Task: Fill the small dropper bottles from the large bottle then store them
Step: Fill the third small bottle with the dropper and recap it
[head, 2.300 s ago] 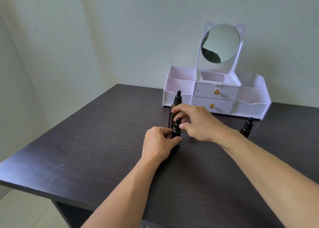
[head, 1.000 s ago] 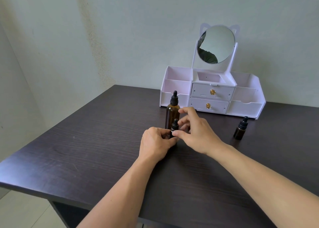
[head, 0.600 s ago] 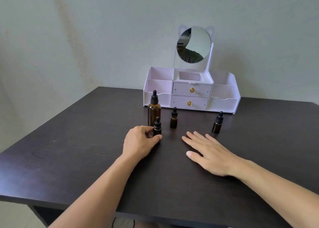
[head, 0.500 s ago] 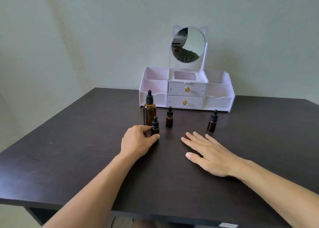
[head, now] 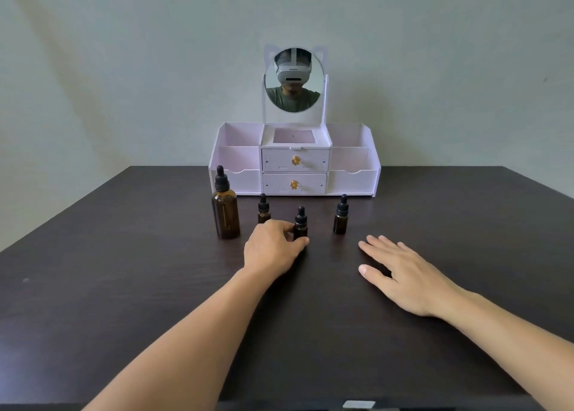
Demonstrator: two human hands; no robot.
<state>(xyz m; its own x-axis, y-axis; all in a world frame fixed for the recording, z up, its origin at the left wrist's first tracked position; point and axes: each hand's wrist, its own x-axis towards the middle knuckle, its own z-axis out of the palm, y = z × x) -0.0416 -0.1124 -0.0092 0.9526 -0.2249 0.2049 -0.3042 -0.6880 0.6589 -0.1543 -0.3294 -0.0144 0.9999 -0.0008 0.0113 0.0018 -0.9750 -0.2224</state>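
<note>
The small dropper bottle [head: 300, 224] you are handling stands upright on the dark bench [head: 124, 286], near its middle, with its black cap on. Your left hand [head: 273, 249] grips its lower body: the fingers [head: 287, 228] curl round the far side and the thumb presses the near side, so only the cap and shoulder show above your hand. Just behind your left hand stands a second small bottle [head: 263, 209], partly hidden by your knuckles, and to the right, a little apart, stands a third small bottle [head: 341, 215]; both are upright and capped. The large bottle [head: 225, 208] stands upright to the left of your hand, near it but not touching, its dropper cap on; how full it is cannot be told. Your right hand [head: 400, 274] lies palm down on the bench, its fingers straight and slightly spread, holding nothing and apart from every bottle. Behind the bottles, at the far edge of the bench against the wall, sits a white organiser [head: 294, 162] with two closed drawers in the middle, open compartments on either side, and a round mirror [head: 294, 79] above.
</note>
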